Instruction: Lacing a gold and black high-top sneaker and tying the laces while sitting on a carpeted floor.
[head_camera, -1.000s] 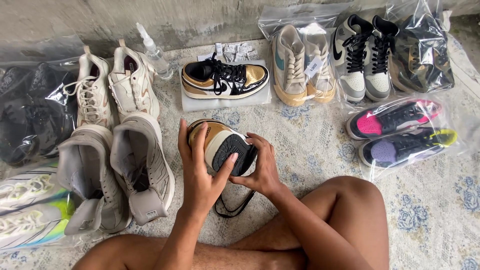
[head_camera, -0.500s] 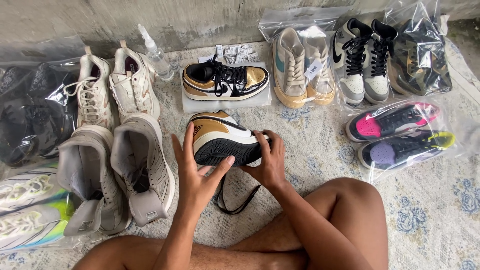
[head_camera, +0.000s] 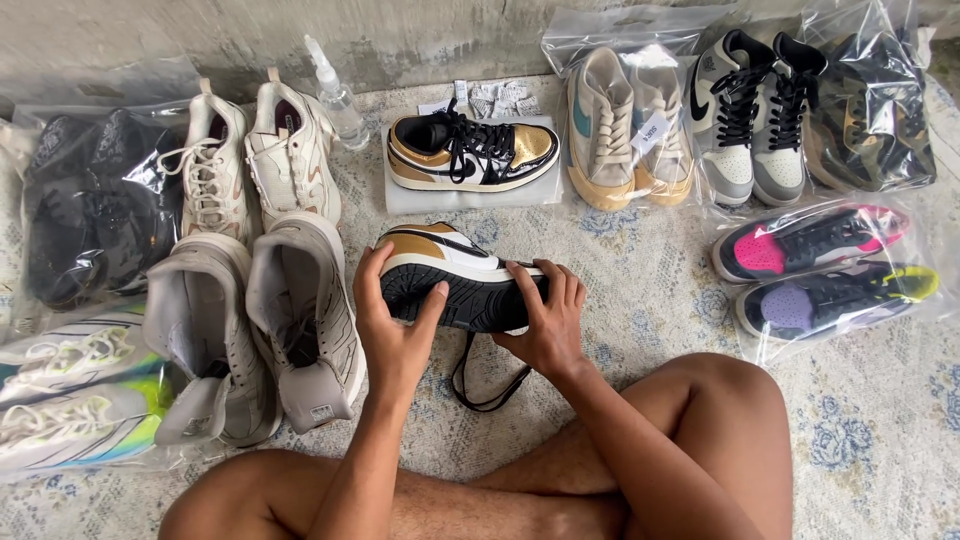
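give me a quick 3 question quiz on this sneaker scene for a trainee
1. True or false: both hands grip the gold, white and black sneaker.
2. Which side of that sneaker faces the camera: A the laces, B the black sole, C the inside?
3. What hangs below the held sneaker?

Key:
1. True: the left hand holds the heel end, the right hand the toe end.
2. B.
3. A black lace, looping down to the patterned rug.
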